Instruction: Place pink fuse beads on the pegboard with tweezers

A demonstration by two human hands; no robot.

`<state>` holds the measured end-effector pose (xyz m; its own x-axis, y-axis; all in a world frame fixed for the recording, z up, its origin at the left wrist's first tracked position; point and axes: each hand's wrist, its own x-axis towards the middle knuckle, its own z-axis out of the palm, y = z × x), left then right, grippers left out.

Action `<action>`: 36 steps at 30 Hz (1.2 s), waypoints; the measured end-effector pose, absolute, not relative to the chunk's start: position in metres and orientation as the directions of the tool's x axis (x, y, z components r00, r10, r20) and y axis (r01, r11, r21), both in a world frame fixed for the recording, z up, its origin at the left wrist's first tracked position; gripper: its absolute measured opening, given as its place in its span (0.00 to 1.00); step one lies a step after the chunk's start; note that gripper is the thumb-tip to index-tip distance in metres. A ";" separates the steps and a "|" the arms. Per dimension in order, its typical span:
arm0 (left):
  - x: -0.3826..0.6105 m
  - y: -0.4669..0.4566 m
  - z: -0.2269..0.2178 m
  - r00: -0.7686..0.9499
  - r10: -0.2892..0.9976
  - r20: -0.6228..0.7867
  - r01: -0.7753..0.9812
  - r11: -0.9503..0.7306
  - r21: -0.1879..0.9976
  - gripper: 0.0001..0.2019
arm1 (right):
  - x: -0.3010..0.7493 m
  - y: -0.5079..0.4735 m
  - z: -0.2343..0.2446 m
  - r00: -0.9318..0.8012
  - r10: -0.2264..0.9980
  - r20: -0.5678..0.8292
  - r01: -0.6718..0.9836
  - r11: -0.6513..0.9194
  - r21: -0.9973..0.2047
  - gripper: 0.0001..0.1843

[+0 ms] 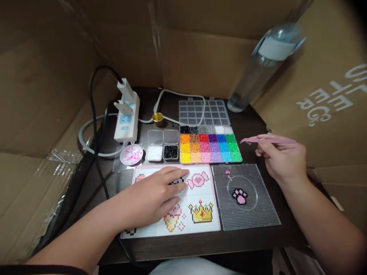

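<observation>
My left hand (159, 193) lies flat, fingers loosely spread, on the pattern sheet (200, 225) at the table's front edge, my right hand (282, 158) pinching pink tweezers (266, 140) over the front-right pegboard (258, 214): one paw (240, 196) laid, few pink beads (228, 173), most pegs bare.

Work surface: a dark brown table (252, 124) at centre. Enclosure: brown cardboard panels wall it in on three sides, with the left panel (37, 114) at 9 o'clock, the rear panel (200, 49) at 12 o'clock and the right panel (338, 145) at 3 o'clock. The right panel bears white lettering (332, 95), printed inverted. Clear tape (61, 156) crosses the left panel at 8 o'clock. Lighting is even and soft.
</observation>
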<state>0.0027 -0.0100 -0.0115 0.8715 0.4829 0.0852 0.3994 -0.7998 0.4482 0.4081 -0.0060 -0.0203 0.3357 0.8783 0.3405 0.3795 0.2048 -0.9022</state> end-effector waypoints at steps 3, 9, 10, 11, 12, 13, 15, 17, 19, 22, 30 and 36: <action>0.002 -0.011 -0.020 0.847 0.507 0.162 0.399 -0.807 0.435 0.17 | 0.387 -0.002 -0.001 0.286 0.898 0.335 0.439 0.188 -0.878 0.04; 0.003 -0.007 -0.009 0.875 0.475 0.093 0.407 -0.825 0.391 0.18 | 0.347 0.004 0.000 0.161 0.964 0.214 0.247 0.171 -0.954 0.03; 0.003 -0.007 -0.006 0.875 0.476 0.094 0.404 -0.822 0.402 0.18 | 0.344 0.004 -0.004 0.163 0.967 0.196 0.236 0.154 -0.959 0.02; 0.003 -0.006 -0.004 0.873 0.477 0.098 0.402 -0.819 0.411 0.18 | 0.341 0.003 -0.007 0.164 0.970 0.181 0.230 0.141 -0.963 0.01; 0.004 -0.006 -0.002 0.871 0.481 0.101 0.402 -0.815 0.418 0.18 | 0.339 0.002 -0.009 0.166 0.971 0.172 0.230 0.131 -0.964 0.01; 0.004 -0.006 -0.001 0.869 0.484 0.103 0.402 -0.812 0.423 0.18 | 0.337 0.001 -0.011 0.170 0.971 0.168 0.232 0.126 -0.965 0.01; 0.006 -0.006 0.000 0.868 0.486 0.104 0.404 -0.812 0.420 0.17 | 0.333 0.000 -0.012 0.182 0.968 0.170 0.238 0.125 -0.963 0.02; 0.008 -0.007 0.001 0.866 0.489 0.104 0.410 -0.814 0.411 0.16 | 0.329 0.001 -0.012 0.196 0.965 0.173 0.240 0.124 -0.963 0.03; 0.010 -0.008 0.001 0.867 0.485 0.113 0.409 -0.823 0.394 0.16 | 0.326 0.002 -0.011 0.195 0.968 0.155 0.242 0.106 -0.965 0.02; 0.012 -0.008 0.002 0.874 0.471 0.118 0.404 -0.841 0.359 0.16 | 0.323 0.003 -0.012 0.190 0.976 0.101 0.254 0.051 -0.966 0.04; 0.011 -0.010 -0.001 0.860 0.491 0.141 0.410 -0.827 0.385 0.16 | 0.320 0.004 -0.014 0.221 0.971 0.089 0.276 0.025 -0.961 0.08; 0.010 -0.010 -0.003 0.861 0.488 0.146 0.406 -0.830 0.382 0.15 | 0.320 0.002 -0.014 0.218 0.974 0.060 0.292 -0.007 -0.956 0.09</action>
<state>0.0101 -0.0098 -0.0030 0.8608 0.4877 0.1458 0.4058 -0.8303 0.3819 0.3197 0.0020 -0.0135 0.2183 0.9740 0.0599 0.2917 -0.0065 -0.9565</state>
